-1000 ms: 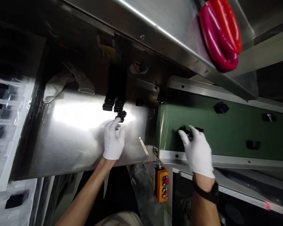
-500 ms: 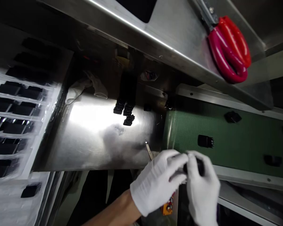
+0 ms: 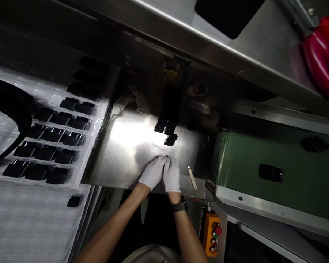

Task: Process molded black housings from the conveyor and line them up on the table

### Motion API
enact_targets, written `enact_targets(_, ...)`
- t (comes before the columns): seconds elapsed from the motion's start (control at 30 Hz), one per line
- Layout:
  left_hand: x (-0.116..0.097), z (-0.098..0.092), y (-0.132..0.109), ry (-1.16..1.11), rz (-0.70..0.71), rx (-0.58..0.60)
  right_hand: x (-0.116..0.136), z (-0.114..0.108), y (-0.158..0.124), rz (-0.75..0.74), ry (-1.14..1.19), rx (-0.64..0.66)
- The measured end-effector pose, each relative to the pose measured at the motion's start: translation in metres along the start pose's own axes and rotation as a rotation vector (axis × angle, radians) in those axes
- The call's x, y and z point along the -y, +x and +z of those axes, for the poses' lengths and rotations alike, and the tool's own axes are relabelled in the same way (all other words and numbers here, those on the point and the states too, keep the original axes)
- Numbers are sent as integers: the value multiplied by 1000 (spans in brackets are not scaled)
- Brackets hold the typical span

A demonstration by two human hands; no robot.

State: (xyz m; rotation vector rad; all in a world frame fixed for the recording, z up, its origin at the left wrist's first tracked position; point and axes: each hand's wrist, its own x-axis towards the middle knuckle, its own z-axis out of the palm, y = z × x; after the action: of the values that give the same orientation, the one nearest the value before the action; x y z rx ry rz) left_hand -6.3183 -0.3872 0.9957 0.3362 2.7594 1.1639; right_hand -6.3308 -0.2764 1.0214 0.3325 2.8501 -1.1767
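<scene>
My left hand [image 3: 153, 171] and my right hand [image 3: 172, 173], both in white gloves, meet at the fingertips low over the metal table [image 3: 106, 170]. Their fingers curl together, and whatever lies between them is hidden. Just beyond the fingertips sits a small black ridged part [image 3: 170, 140], at the near end of rows of similar black parts [image 3: 161, 125]. To the right of my right hand lies a slim pale-handled tool [image 3: 192, 178] with a metal tip.
At left, a clear plastic tray [image 3: 82, 160] holds rows of black pieces [image 3: 57, 175]. A green conveyor belt [image 3: 241, 153] at right carries black parts [image 3: 271, 172]. A metal shelf [image 3: 208, 44] with red-handled pliers [image 3: 322, 60] overhangs the far side. An orange button box [image 3: 212, 233] sits low.
Both hands have moved left from beside the belt to the middle of the table, still together. The dark object glimpsed between them is now hidden. The view has shifted.
</scene>
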Motion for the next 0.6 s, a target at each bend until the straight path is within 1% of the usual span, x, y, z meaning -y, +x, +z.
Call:
enact_targets(0.07, 7, 4, 18, 65, 13, -14, -8, 2, 9, 18, 12, -11)
enact_targets(0.13, 11, 6, 32, 76, 23, -52, -12, -8, 8, -16, 44, -13)
enact_targets(0.27, 20, 8, 44, -75, -8, -152, -10, -38, -1, -125, 15, -44)
enact_targets(0.33, 25, 10, 46, -172, -43, -202, -6, -44, 6, -139, 19, -103)
enact_targets(0.37, 28, 11, 47, -212, -69, -232, -4, -44, 14, -134, 43, -143)
enact_targets(0.43, 31, 12, 50, -255, -134, -288, -1, -35, 37, -101, 120, -204)
enact_targets(0.47, 32, 13, 52, -260, -168, -308, 0, -29, 50, -88, 152, -208)
enact_targets(0.53, 31, 13, 56, -260, -204, -322, 2, -15, 70, -91, 173, -173)
enact_targets(0.6, 30, 12, 61, -290, -209, -320, 3, -3, 80, -120, 160, -141)
